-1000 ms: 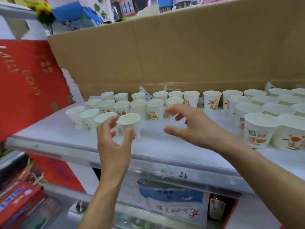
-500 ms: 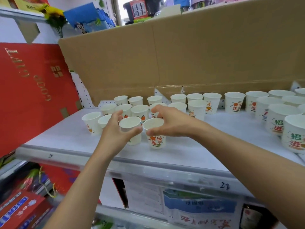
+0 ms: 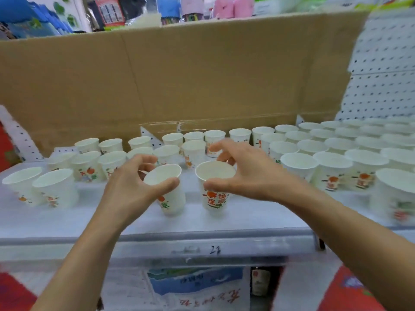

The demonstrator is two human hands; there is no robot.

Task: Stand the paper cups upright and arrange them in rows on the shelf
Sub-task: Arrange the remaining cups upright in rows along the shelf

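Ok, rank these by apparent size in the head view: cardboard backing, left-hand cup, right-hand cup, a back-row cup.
1. cardboard backing
2. left-hand cup and right-hand cup, alike, unranked
3. back-row cup, likely smaller only through distance

Bright, even light; faint shadows; motion blur throughout, worst at edges; wide-angle bowing.

A broad sheet of brown cardboard [image 3: 202,75] stands upright across the back, with tape along its lower fold. A white pegboard panel [image 3: 381,75] rises to its right. Above the cardboard's top edge are blurred goods: blue packs [image 3: 22,21] at left, pink ones [image 3: 233,5] further right. Low in view are a blue-and-white printed bag [image 3: 195,286], a dark labelled bottle [image 3: 260,281] just beside it, and red packaging [image 3: 350,292].
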